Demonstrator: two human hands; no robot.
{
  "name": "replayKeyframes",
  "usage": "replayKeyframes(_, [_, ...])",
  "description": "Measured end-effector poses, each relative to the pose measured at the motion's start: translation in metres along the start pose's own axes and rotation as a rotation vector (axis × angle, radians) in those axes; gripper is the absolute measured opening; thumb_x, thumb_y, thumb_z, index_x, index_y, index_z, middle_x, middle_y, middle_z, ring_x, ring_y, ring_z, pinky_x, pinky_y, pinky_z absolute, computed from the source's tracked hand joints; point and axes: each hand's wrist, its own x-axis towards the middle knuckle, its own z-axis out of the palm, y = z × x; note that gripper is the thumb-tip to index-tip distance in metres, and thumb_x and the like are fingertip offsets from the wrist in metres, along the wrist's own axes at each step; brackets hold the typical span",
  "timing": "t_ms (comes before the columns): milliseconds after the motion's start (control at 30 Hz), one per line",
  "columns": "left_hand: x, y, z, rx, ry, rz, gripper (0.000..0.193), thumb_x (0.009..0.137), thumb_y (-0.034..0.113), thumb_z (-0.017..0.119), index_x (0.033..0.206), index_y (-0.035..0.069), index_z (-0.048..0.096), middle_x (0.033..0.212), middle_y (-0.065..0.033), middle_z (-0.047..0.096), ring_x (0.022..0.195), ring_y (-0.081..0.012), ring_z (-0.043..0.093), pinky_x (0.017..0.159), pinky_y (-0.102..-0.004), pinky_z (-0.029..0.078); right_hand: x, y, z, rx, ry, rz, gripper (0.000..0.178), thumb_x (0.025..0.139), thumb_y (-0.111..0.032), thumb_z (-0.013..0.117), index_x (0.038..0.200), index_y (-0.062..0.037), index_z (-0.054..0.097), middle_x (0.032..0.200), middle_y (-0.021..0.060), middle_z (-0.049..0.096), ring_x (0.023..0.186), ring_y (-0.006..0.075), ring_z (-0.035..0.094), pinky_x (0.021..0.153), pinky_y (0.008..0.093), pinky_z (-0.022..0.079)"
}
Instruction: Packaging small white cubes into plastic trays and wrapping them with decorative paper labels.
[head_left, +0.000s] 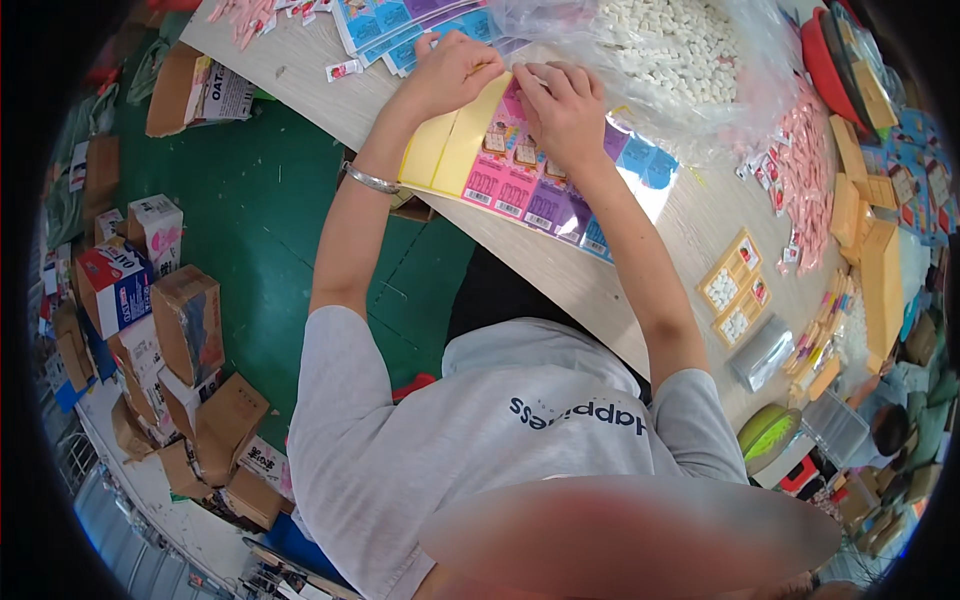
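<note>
On the left, a pile of blue and purple printed sheets (400, 28) lies near the far side of a pale wood-grain table (320, 95). Next comes the person's left hand (455, 78), its thumb and forefinger tips drawn close together at the far edge of a glossy printed sticker sheet (508, 175); whether they pinch it, I cannot tell. The sheet lies flat along the near table edge, a plain yellow strip (440, 148) at its left, then pink, purple and blue panels. It looks light, thin, bendable and rather slippery, likely to crease if tugged; the plain yellow margin seems the safest place to hold. Right of the left hand, the right hand (563, 112) rests over the panels, fingers bent toward the far edge; whether they clamp anything is hidden. Beyond it sits a clear plastic bag (555, 28) of small white pieces (680, 45); farther right are pink sachets (810, 150).
</note>
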Motion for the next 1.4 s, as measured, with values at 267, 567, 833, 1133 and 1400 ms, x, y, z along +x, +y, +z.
replayKeyframes(267, [0.019,0.017,0.009,0.085,0.005,0.018,0.017,0.096,0.028,0.059,0.094,0.018,0.072,0.096,0.0012,0.071,0.105,-0.0221,0.059,0.102,-0.0533,0.026,-0.011,0.015,-0.025,-0.049,0.090,-0.092,0.024,0.072,-0.021,0.072,0.096,-0.0193,0.073,0.102,-0.0014,0.066,0.100,0.0196,0.060,0.093,0.0412,0.045])
replayKeyframes(567, [0.049,0.020,0.017,0.753,0.329,0.052,0.032,0.098,0.034,0.056,0.121,0.015,0.068,0.116,-0.0114,0.068,0.114,-0.0276,0.059,0.103,-0.0569,0.033,-0.082,-0.056,-0.312,0.955,-0.449,0.280,0.012,0.087,-0.011,0.070,0.079,-0.0075,0.063,0.073,0.0058,0.061,0.066,0.0229,0.063,0.059,0.0346,0.050])
replayKeyframes(833, [0.007,0.440,0.071,-1.014,-0.815,0.460,0.054,0.079,0.043,0.081,0.115,0.004,0.072,0.089,-0.0089,0.071,0.077,-0.0140,0.066,0.069,-0.0300,0.050,-0.237,-0.002,-0.484,0.649,0.437,1.348,0.018,0.083,0.001,0.078,0.094,-0.0028,0.064,0.080,0.0006,0.067,0.071,0.0063,0.061,0.061,0.0208,0.048])
replayKeyframes(1133, [0.053,0.556,0.207,-0.669,-0.788,-0.017,0.032,0.084,0.033,0.081,0.080,0.002,0.075,0.060,0.0006,0.059,0.048,-0.0054,0.051,0.048,-0.0223,0.040,-0.358,0.095,-0.515,0.336,0.661,1.505,0.024,0.081,-0.008,0.082,0.097,-0.0002,0.067,0.083,0.0028,0.070,0.066,0.0046,0.058,0.056,0.0194,0.044])
replayKeyframes(1400, [0.054,0.563,0.233,-0.647,-0.716,-0.070,0.046,0.078,0.046,0.081,0.084,0.001,0.076,0.059,-0.0071,0.063,0.053,-0.0132,0.058,0.053,-0.0308,0.047,-0.382,0.121,-0.512,0.377,0.623,1.533,0.024,0.077,-0.010,0.084,0.091,-0.0007,0.067,0.077,0.0009,0.068,0.065,0.0034,0.057,0.057,0.0173,0.042])
